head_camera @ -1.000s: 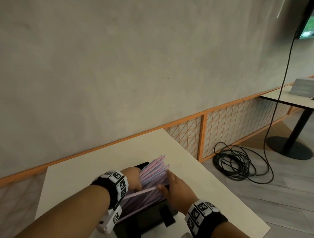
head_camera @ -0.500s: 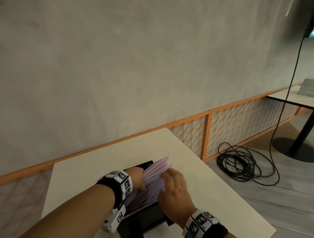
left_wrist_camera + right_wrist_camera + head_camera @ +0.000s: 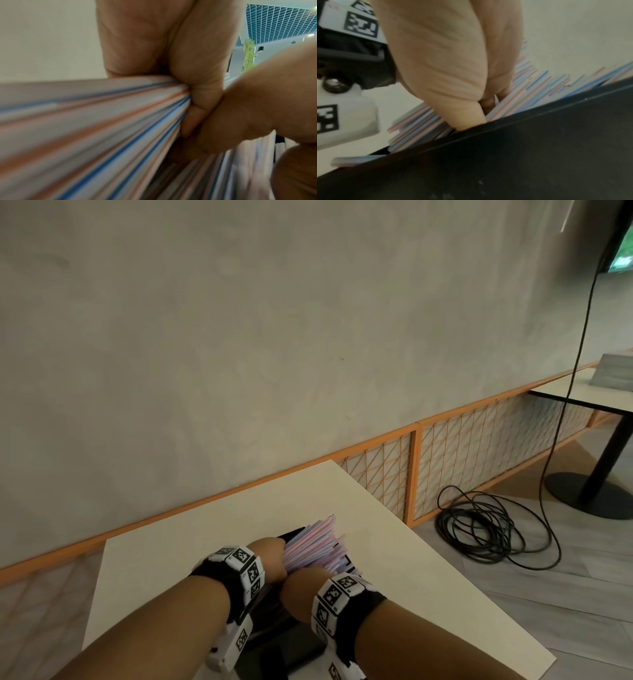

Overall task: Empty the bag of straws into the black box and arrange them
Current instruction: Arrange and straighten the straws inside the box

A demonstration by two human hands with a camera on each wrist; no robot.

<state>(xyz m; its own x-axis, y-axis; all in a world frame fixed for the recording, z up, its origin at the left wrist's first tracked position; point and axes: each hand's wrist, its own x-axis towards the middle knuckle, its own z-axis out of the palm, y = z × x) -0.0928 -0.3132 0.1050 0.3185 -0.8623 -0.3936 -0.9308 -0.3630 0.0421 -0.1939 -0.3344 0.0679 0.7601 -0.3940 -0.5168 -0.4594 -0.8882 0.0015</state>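
A thick bundle of pink, blue and white straws (image 3: 318,542) stands slanted in the black box (image 3: 294,645) on the cream table. My left hand (image 3: 270,556) grips the bundle from its left side. In the left wrist view its fingers (image 3: 193,83) curl tightly round the straws (image 3: 85,121). My right hand (image 3: 298,590) sits just to the near right of the left, touching it. Its thumb and fingers (image 3: 462,105) reach down among the straws (image 3: 530,94) behind the box wall (image 3: 522,155) and close on some. Their tips are hidden. No bag shows.
The table (image 3: 428,594) ends close to the right of the box. A grey wall with an orange mesh rail (image 3: 414,474) runs behind. A coiled black cable (image 3: 479,529) lies on the floor to the right, near a second table's black foot (image 3: 589,494).
My right hand has left the single straw it pinched, crossed over the bundle and dropped in beside my left hand. My left hand keeps its grip on the bundle.
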